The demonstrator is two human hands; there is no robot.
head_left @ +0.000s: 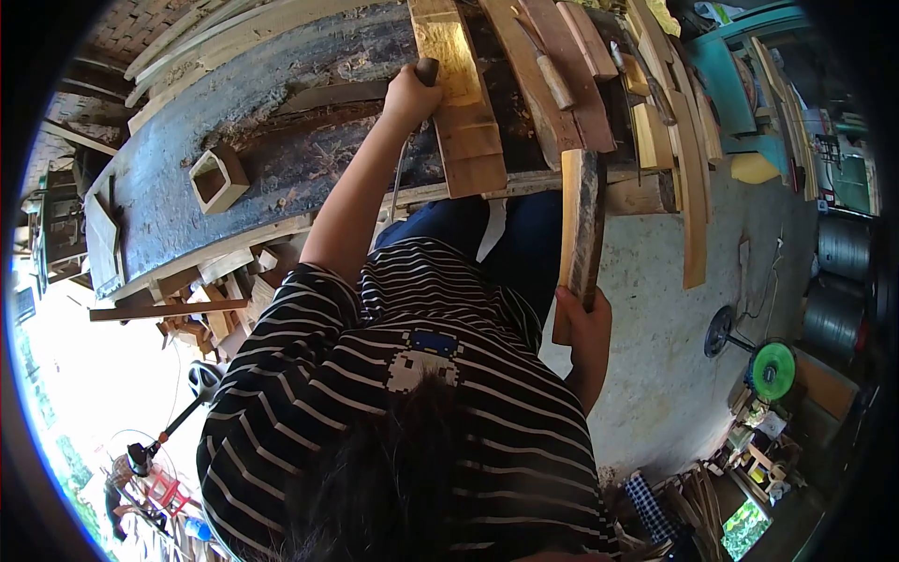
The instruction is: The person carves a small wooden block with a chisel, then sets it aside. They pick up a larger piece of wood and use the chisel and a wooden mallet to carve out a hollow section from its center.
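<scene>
Board: brown timber (470, 145), lying across the desk with its near end at the front edge; a pale yellow, uneven stretch shows on its upper face, farther from the person.
Left grip: fist (410, 99) closed round a dark, rounded tool handle (427, 70), beside the board's left edge; the handle's end pokes out above the fingers, and whether the fist touches the board cannot be told.
Right grip: hand (588, 323) wrapped round the lower end of a wooden bar (582, 220), pale on one side and dark on the other, its far end pointing towards the desk.
Desk: dark, patchy surface (154, 220), strewn with small chips; a hollow, angular wooden block (236, 178) sits towards the left.
Right side: a wooden-handled tool (554, 82) resting on planks, with more timber pieces (694, 206) beyond.
Clothing: black-and-white striped shirt (421, 272).
Floor: grey (655, 309), with a green fan (773, 370) at the right.
</scene>
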